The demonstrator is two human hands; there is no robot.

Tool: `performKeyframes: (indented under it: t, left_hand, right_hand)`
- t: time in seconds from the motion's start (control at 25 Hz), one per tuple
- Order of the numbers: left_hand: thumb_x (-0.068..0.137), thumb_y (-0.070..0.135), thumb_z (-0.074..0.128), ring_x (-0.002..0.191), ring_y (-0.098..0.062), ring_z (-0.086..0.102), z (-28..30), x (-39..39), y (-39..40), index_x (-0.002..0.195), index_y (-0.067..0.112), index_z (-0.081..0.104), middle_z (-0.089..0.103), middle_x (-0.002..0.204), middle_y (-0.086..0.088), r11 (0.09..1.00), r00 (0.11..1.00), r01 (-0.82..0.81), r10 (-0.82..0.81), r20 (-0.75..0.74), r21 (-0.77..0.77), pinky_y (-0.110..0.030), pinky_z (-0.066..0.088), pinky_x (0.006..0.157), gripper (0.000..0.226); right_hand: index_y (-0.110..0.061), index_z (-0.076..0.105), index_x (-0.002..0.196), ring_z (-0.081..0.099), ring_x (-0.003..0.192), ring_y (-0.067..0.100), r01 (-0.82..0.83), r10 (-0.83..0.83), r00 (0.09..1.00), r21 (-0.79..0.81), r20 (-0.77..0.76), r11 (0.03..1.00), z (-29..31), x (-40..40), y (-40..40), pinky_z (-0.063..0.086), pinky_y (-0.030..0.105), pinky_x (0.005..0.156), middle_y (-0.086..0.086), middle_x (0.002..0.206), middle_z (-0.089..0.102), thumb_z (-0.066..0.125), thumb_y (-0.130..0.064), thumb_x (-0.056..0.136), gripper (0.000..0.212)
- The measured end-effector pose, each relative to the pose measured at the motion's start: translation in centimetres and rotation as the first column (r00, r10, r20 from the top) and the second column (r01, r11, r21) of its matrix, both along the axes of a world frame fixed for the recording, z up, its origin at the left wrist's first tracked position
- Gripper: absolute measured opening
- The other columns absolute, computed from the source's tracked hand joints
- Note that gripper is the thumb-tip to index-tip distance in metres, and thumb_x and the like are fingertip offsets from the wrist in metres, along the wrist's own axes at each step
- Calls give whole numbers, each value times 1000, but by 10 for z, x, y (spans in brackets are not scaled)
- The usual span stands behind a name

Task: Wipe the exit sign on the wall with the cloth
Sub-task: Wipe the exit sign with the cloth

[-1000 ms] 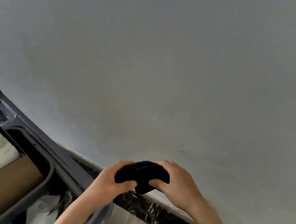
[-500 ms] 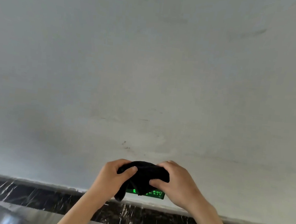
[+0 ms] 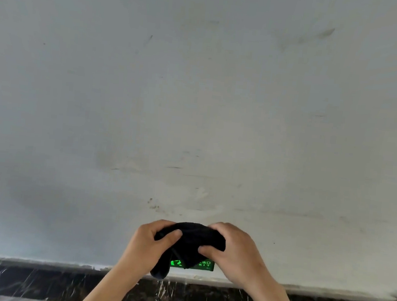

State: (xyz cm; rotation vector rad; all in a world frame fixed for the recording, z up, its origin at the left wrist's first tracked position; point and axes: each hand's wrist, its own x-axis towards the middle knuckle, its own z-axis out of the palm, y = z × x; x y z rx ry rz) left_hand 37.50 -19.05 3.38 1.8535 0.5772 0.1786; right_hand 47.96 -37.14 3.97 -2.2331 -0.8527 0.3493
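Note:
A black cloth (image 3: 190, 244) is bunched between both hands at the bottom centre of the head view. My left hand (image 3: 144, 247) grips its left side, thumb on top. My right hand (image 3: 236, 251) grips its right side. Behind the cloth, low on the pale grey wall (image 3: 197, 101), a small green lit exit sign (image 3: 205, 265) glows. The cloth and hands cover the sign's upper and middle parts; only its lower left symbol and right lettering show. I cannot tell whether the cloth touches the sign.
A black marble skirting band (image 3: 32, 280) with white veins runs along the foot of the wall, just under the sign. The wall carries faint scuffs and small dark marks (image 3: 152, 203) above my hands.
The view has swung right and squared up to the wall; the dark cart at the left is gone from sight and the exit sign now shows. Both hands keep hold of the cloth.

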Motion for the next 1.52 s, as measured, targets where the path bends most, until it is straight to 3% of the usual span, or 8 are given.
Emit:
performKeyframes:
  t: [0.28,0.48,0.72,0.88,1.08,1.24,1.36,1.52]
  left_hand:
    - [90,26,71,75,-6,73,-61,17,23,83,43,76,78,83,11,994,997,-76,77,10,-78,-20,58,57,19]
    - [89,30,71,86,-8,74,-192,33,45,91,40,77,79,89,8,971,996,-83,91,25,-224,-22,57,69,13]
    - [73,43,73,99,-31,72,-354,45,67,99,20,78,78,99,-12,886,986,-102,150,70,-452,-47,57,88,35]
    - [83,28,76,94,-16,73,-425,58,78,92,32,77,79,93,1,956,985,-85,123,119,-281,-32,58,84,10]
    - [91,31,66,85,6,69,-455,72,101,85,44,70,75,87,25,961,964,-132,67,258,242,-8,52,69,14]
    - [95,21,56,113,-22,63,-443,90,125,105,13,76,73,114,-3,455,818,-415,-192,542,788,-37,54,93,24]
    - [96,19,53,136,-33,41,-417,116,154,127,9,68,51,143,-12,86,777,-497,-398,487,863,-49,26,118,36]
    - [97,28,52,145,-28,27,-405,151,192,150,19,39,32,160,-5,-237,836,-423,-473,276,874,-51,11,120,55]
  right_hand:
    - [-51,25,136,48,104,1,-114,108,990,-66,-88,991,-55,7,31,39,16,86,-21,121,48,61,-51,79,67]
    - [-58,19,134,47,108,-3,-127,109,977,-88,-185,988,-178,18,66,39,12,81,-32,124,43,63,-68,62,85]
    - [-51,37,125,48,101,-9,-64,61,996,-49,-63,997,-332,28,92,38,9,82,-29,111,54,66,-56,68,64]
    - [-43,50,108,49,93,-13,14,-14,1000,5,-3,1000,-417,33,103,39,4,74,-27,98,55,70,-41,73,41]
    - [-52,47,91,47,96,-18,82,-90,993,107,70,991,-464,42,111,37,1,74,-36,98,52,70,-37,73,33]
    - [-59,41,86,48,92,-19,163,-178,979,148,99,976,-472,44,113,42,6,63,-34,93,55,68,-40,74,35]
    - [-59,40,88,48,95,-15,205,-223,970,169,100,964,-471,42,112,42,9,61,-32,94,54,68,-36,76,39]
    - [-56,41,110,52,94,0,195,-240,946,211,218,958,-476,44,119,39,11,64,-31,104,50,70,-23,78,55]
